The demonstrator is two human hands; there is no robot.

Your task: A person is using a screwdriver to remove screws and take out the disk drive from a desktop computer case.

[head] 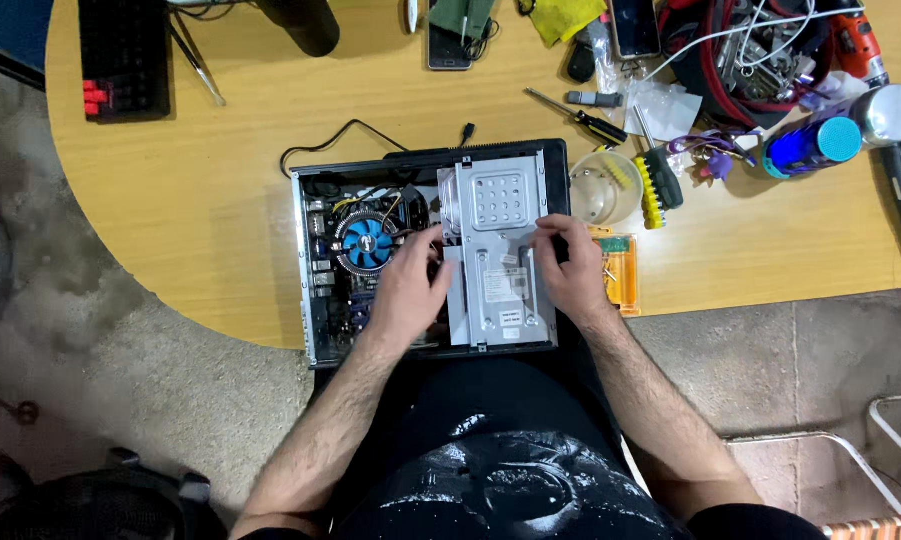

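A rounded wooden table (211, 210) stands on a rough concrete floor (121, 370), and its far half is crowded. A black keyboard with red keys (124, 58) lies at the far left, a phone (449, 45) and a yellow cloth (568, 18) sit near the middle, and a tangle of red and white cables (751, 50) fills the far right beside a blue can (813, 145). Screwdrivers (591, 118) and a clear plastic tub (604, 187) lie just right of the open computer case (316, 300), which rests at the near edge of the table, in front of the seated person. Inside the case a blue cooler fan (368, 242) shows on the left, and a grey metal drive cage (499, 250), stamped with holes and slots, covers the right half. The left hand (411, 285) presses on the cage's left edge, fingers curled against it. The right hand (571, 270) clasps the cage's right edge, fingers bent over the rim. An orange parts box (619, 272) lies just beside that hand.
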